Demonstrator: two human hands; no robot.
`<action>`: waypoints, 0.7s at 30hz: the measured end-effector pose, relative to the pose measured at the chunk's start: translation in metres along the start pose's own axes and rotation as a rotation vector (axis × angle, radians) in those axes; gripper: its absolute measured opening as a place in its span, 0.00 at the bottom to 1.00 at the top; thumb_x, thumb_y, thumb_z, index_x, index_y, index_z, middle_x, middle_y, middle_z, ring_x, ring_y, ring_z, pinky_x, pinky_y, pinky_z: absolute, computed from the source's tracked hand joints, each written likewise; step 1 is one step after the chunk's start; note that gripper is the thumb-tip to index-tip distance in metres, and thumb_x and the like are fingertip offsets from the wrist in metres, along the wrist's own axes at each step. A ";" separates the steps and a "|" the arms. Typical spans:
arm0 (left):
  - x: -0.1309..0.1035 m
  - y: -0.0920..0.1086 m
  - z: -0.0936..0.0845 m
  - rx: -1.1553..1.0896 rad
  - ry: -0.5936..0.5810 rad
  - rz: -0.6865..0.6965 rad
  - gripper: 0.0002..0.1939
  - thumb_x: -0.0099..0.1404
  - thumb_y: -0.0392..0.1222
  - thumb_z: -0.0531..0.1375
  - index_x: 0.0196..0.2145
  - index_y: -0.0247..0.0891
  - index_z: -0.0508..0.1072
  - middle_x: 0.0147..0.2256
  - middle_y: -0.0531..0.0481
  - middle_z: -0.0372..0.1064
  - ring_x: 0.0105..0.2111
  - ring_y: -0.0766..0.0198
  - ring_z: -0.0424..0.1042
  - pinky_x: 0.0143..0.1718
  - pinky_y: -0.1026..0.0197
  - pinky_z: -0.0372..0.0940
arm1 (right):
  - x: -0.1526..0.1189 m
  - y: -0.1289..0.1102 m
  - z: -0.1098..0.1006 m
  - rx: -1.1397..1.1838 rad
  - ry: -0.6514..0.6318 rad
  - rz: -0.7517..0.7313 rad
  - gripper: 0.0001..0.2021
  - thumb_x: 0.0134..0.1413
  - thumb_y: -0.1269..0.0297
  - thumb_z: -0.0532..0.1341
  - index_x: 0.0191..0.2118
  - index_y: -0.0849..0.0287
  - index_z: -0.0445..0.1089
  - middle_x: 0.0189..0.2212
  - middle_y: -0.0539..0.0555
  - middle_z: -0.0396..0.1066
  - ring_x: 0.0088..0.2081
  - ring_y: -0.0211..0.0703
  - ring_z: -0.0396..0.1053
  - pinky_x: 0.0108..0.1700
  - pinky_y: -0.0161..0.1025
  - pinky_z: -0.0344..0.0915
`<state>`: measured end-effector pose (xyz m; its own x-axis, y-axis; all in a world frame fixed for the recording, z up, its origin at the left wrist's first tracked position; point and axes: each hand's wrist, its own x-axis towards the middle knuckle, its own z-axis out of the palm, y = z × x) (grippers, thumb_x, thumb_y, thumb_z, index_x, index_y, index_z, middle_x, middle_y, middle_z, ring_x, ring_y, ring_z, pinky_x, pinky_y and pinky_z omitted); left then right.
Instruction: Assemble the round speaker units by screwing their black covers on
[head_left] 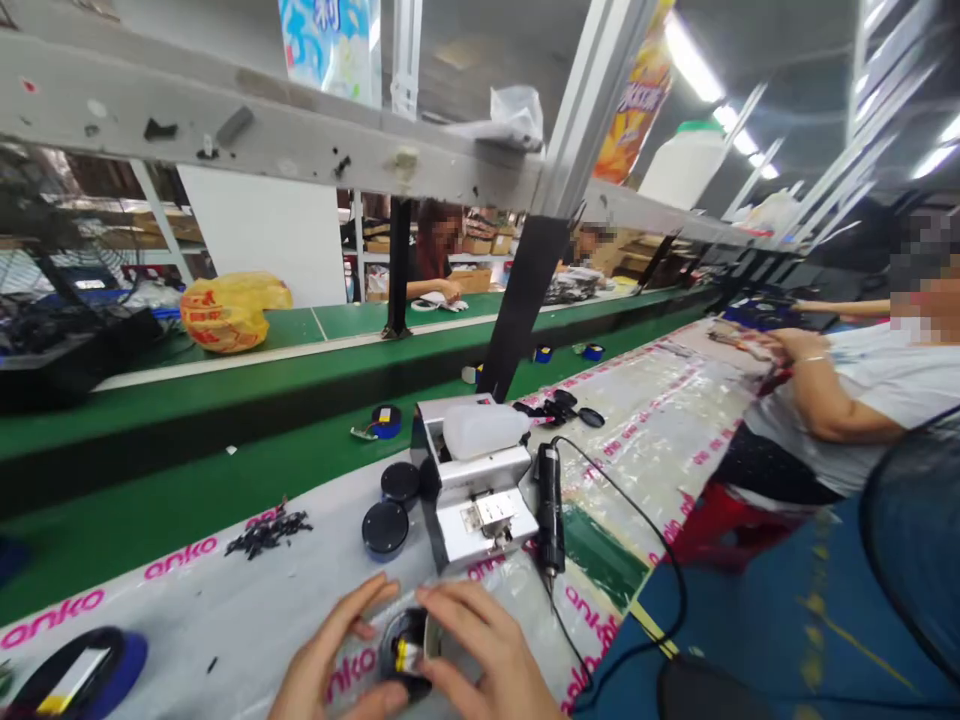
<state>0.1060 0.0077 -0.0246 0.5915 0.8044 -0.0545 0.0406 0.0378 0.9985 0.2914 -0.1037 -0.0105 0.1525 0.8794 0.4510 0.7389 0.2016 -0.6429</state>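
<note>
A small round black housing (390, 640) sits on the plastic-covered bench at the bottom middle, with a yellow-taped part (406, 656) inside it. My left hand (337, 650) curves round its left side, thumb at the near rim. From the right, my right hand (487, 650) closes its fingertips on a pale edge over the housing; the fingers partly hide that side. Just beyond are two round black-topped parts (385, 530). A metal screw feeder (480, 500) stands past my right hand, and a black electric screwdriver (550, 510) lies along its right side.
Small black pieces (268, 533) lie in a pile at left, near a blue-and-black round part (79, 675). A green conveyor (187, 470) runs behind. A dark post (517, 300) and overhead shelf (262, 140) cross the view. The screwdriver cable (679, 580) loops right, towards a seated co-worker (840, 400).
</note>
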 end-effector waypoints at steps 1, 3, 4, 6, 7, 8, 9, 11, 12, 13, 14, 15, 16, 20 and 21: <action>0.001 0.000 0.001 0.117 -0.002 0.046 0.36 0.42 0.46 0.78 0.52 0.49 0.80 0.54 0.42 0.76 0.56 0.39 0.72 0.59 0.45 0.66 | -0.001 -0.004 -0.002 0.058 -0.004 0.076 0.24 0.55 0.71 0.67 0.58 0.49 0.71 0.49 0.56 0.75 0.50 0.46 0.75 0.53 0.37 0.73; 0.003 0.001 0.006 0.262 -0.070 0.063 0.39 0.38 0.42 0.79 0.51 0.49 0.80 0.53 0.41 0.75 0.51 0.40 0.74 0.53 0.47 0.71 | -0.004 -0.010 -0.004 0.163 -0.008 0.190 0.24 0.53 0.72 0.68 0.56 0.50 0.72 0.50 0.56 0.75 0.51 0.47 0.75 0.55 0.39 0.72; 0.005 0.002 0.009 0.291 -0.109 0.055 0.39 0.38 0.40 0.79 0.52 0.49 0.80 0.52 0.41 0.75 0.50 0.41 0.75 0.50 0.48 0.72 | -0.005 -0.012 -0.005 0.209 -0.008 0.225 0.23 0.53 0.71 0.68 0.55 0.51 0.73 0.50 0.56 0.75 0.51 0.48 0.74 0.55 0.41 0.72; 0.007 0.003 0.016 0.287 -0.160 0.026 0.36 0.41 0.36 0.77 0.51 0.49 0.80 0.51 0.43 0.75 0.47 0.45 0.76 0.47 0.52 0.73 | -0.006 -0.014 -0.006 0.281 -0.006 0.275 0.21 0.54 0.71 0.67 0.54 0.51 0.73 0.50 0.56 0.76 0.52 0.49 0.74 0.56 0.42 0.71; 0.007 0.003 0.018 0.258 -0.175 -0.010 0.34 0.44 0.35 0.76 0.51 0.48 0.79 0.50 0.43 0.76 0.43 0.49 0.77 0.43 0.54 0.74 | -0.007 -0.014 -0.007 0.306 -0.009 0.286 0.21 0.54 0.70 0.67 0.54 0.51 0.73 0.51 0.56 0.75 0.52 0.49 0.74 0.56 0.43 0.71; 0.007 0.004 0.021 0.210 -0.201 -0.071 0.34 0.46 0.33 0.74 0.52 0.47 0.78 0.49 0.44 0.76 0.37 0.53 0.78 0.38 0.56 0.75 | -0.007 -0.014 -0.008 0.325 -0.016 0.286 0.20 0.55 0.70 0.67 0.54 0.50 0.72 0.51 0.56 0.75 0.53 0.49 0.73 0.57 0.43 0.70; 0.006 0.004 0.022 0.142 -0.241 -0.154 0.34 0.48 0.33 0.72 0.55 0.45 0.75 0.47 0.44 0.76 0.30 0.57 0.77 0.30 0.58 0.74 | -0.007 -0.013 -0.009 0.341 -0.030 0.275 0.20 0.55 0.69 0.67 0.54 0.50 0.72 0.51 0.56 0.75 0.53 0.49 0.73 0.57 0.44 0.69; 0.004 0.002 0.024 -0.028 -0.306 -0.304 0.36 0.50 0.34 0.69 0.58 0.43 0.70 0.46 0.44 0.76 0.20 0.65 0.72 0.19 0.62 0.68 | -0.007 -0.011 -0.011 0.363 -0.069 0.242 0.19 0.56 0.67 0.68 0.53 0.51 0.73 0.50 0.56 0.75 0.54 0.50 0.72 0.58 0.45 0.69; 0.003 0.001 0.024 -0.115 -0.321 -0.342 0.37 0.50 0.34 0.69 0.58 0.42 0.68 0.45 0.44 0.75 0.20 0.66 0.72 0.19 0.63 0.67 | -0.007 -0.009 -0.012 0.370 -0.081 0.227 0.18 0.57 0.65 0.68 0.53 0.51 0.73 0.49 0.57 0.75 0.54 0.51 0.71 0.57 0.45 0.69; 0.003 0.000 0.025 -0.187 -0.324 -0.355 0.36 0.50 0.34 0.69 0.57 0.41 0.68 0.45 0.44 0.75 0.21 0.66 0.73 0.20 0.64 0.68 | -0.008 -0.009 -0.013 0.370 -0.088 0.219 0.18 0.57 0.64 0.68 0.53 0.51 0.73 0.49 0.57 0.75 0.54 0.51 0.71 0.57 0.45 0.69; 0.002 0.000 0.026 -0.237 -0.315 -0.356 0.36 0.49 0.34 0.70 0.56 0.40 0.68 0.44 0.45 0.74 0.22 0.66 0.74 0.22 0.64 0.69 | -0.009 -0.008 -0.014 0.360 -0.090 0.217 0.18 0.58 0.63 0.68 0.54 0.51 0.72 0.50 0.58 0.74 0.54 0.51 0.71 0.57 0.44 0.69; 0.001 -0.001 0.027 -0.265 -0.297 -0.351 0.35 0.49 0.33 0.71 0.55 0.40 0.68 0.44 0.46 0.74 0.22 0.68 0.74 0.23 0.65 0.69 | -0.011 -0.007 -0.014 0.341 -0.093 0.216 0.18 0.59 0.63 0.67 0.55 0.51 0.71 0.51 0.58 0.73 0.55 0.50 0.70 0.57 0.44 0.69; 0.001 -0.001 0.028 -0.275 -0.284 -0.342 0.36 0.50 0.33 0.72 0.56 0.41 0.68 0.45 0.46 0.73 0.22 0.69 0.73 0.23 0.66 0.69 | -0.013 -0.007 -0.014 0.317 -0.098 0.212 0.19 0.59 0.63 0.67 0.56 0.50 0.71 0.53 0.58 0.71 0.57 0.50 0.69 0.57 0.43 0.69; 0.000 0.004 0.024 -0.304 -0.306 -0.263 0.37 0.53 0.34 0.73 0.59 0.48 0.70 0.58 0.44 0.61 0.27 0.70 0.74 0.25 0.65 0.71 | -0.022 -0.005 -0.013 0.267 -0.129 0.147 0.22 0.60 0.63 0.66 0.59 0.47 0.67 0.56 0.56 0.69 0.61 0.49 0.64 0.60 0.42 0.66; 0.000 0.006 0.022 -0.340 -0.332 -0.278 0.35 0.53 0.36 0.73 0.58 0.48 0.72 0.60 0.44 0.59 0.30 0.68 0.76 0.28 0.64 0.72 | -0.023 -0.004 -0.012 0.270 -0.131 0.141 0.22 0.60 0.63 0.66 0.60 0.47 0.66 0.55 0.56 0.68 0.61 0.48 0.63 0.61 0.42 0.66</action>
<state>0.1233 -0.0053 -0.0190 0.8203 0.5086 -0.2617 0.0017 0.4553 0.8903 0.2930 -0.1299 -0.0106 0.1420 0.9512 0.2739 0.5130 0.1659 -0.8422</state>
